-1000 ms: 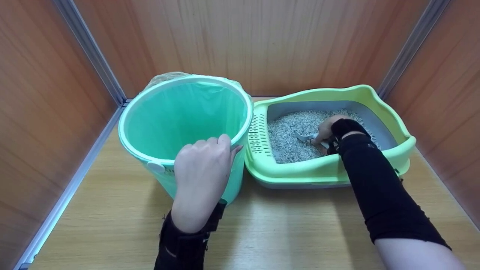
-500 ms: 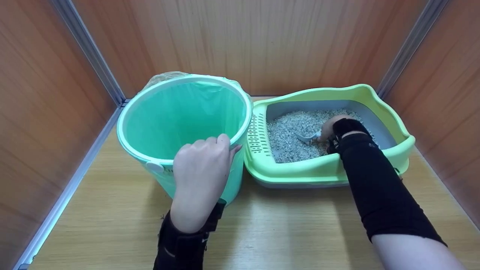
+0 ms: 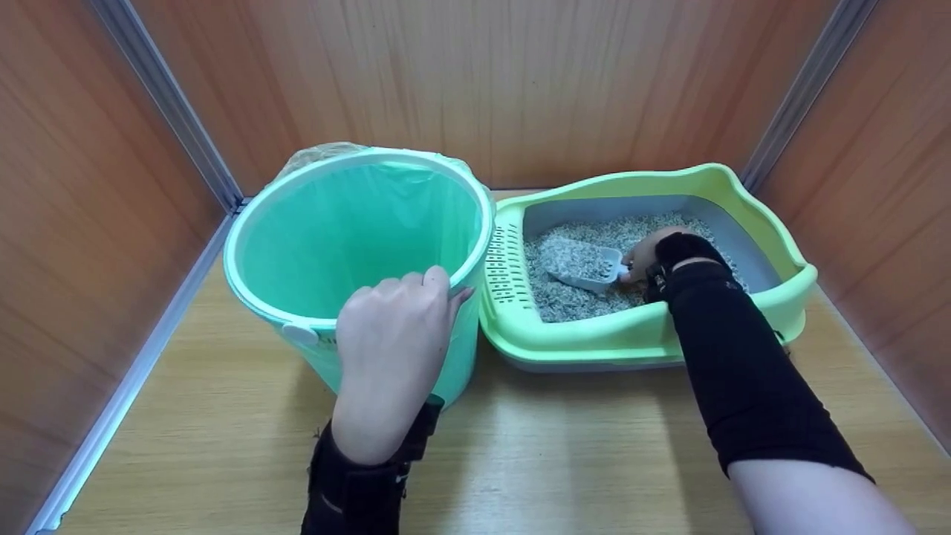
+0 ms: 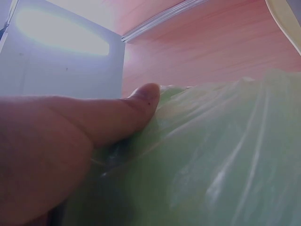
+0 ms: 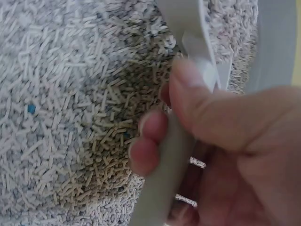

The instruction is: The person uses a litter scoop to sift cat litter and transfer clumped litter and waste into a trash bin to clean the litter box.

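Note:
My left hand (image 3: 394, 342) grips the near rim of a green bucket (image 3: 249, 297), which is lined with a thin plastic bag (image 4: 225, 155). In the left wrist view my thumb lies along the bag's folds. My right hand (image 3: 648, 256) reaches into a lime-green litter box (image 3: 594, 338) and holds a pale litter scoop (image 3: 611, 267) by its handle. Grey-white cat litter (image 3: 572, 256) fills the scoop's pan, which faces up and points left over the bed of litter. In the right wrist view, thumb and fingers wrap the scoop handle (image 5: 162, 183) above pellet litter (image 5: 70, 117).
Bucket and litter box stand side by side on a wood-look floor (image 3: 535, 453). Wooden panels with metal corner strips enclose them at the left, back (image 3: 505, 89) and right. Plastic (image 3: 319, 154) bunches over the bucket's back rim. A perforated ledge (image 3: 507, 260) forms the box's left end.
My right hand has turned the scoop from edge-on and partly buried to level, bringing its pan up loaded with litter. My left hand keeps its grip on the bucket rim.

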`<action>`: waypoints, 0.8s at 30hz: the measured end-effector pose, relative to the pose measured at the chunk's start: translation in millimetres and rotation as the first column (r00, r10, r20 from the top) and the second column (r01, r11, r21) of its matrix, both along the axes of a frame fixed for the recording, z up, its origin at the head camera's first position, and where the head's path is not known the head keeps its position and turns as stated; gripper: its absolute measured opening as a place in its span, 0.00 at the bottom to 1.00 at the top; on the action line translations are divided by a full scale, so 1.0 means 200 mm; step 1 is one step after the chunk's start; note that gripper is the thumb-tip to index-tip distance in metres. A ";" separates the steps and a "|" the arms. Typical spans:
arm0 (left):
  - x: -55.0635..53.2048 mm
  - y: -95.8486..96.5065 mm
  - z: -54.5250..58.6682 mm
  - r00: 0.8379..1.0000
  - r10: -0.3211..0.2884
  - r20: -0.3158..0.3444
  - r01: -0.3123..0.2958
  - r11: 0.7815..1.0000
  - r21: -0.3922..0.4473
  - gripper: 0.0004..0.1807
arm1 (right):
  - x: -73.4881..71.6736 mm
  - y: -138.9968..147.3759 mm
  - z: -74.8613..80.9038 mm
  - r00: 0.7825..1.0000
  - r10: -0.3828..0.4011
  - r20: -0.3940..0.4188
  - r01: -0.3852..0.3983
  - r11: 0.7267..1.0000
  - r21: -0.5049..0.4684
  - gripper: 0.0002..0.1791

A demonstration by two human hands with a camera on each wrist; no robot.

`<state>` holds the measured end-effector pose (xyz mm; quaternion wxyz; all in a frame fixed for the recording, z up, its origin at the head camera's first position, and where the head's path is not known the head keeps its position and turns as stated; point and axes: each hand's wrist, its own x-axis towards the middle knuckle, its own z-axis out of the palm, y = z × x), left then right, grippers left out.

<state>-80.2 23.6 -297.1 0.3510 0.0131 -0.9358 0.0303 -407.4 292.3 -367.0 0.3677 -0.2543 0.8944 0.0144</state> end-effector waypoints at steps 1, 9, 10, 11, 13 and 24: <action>0.00 0.00 0.00 1.000 0.000 -0.004 0.000 1.000 -0.003 0.30 | -0.01 0.00 -0.01 1.000 0.006 0.022 -0.005 1.000 -0.017 0.24; 0.00 0.00 0.00 1.000 -0.002 -0.031 0.001 1.000 -0.018 0.30 | -0.04 -0.01 0.01 0.997 0.072 0.025 -0.069 0.994 -0.085 0.18; 0.00 0.00 0.00 1.000 -0.002 -0.029 0.002 1.000 -0.018 0.30 | -0.05 -0.01 0.01 0.996 0.091 0.002 -0.091 0.993 -0.076 0.19; -0.01 0.00 -0.01 1.000 -0.003 -0.025 0.003 1.000 -0.018 0.30 | -0.05 -0.01 0.02 0.994 0.105 -0.022 -0.106 0.993 -0.054 0.19; -0.01 0.01 -0.01 1.000 -0.006 -0.013 0.006 1.000 -0.014 0.29 | -0.06 0.00 0.04 0.992 0.123 -0.028 -0.124 0.991 -0.058 0.19; 0.00 -0.01 0.00 1.000 -0.012 -0.009 0.011 1.000 -0.005 0.30 | -0.17 0.05 0.13 0.967 0.038 0.254 0.049 0.943 -0.328 0.10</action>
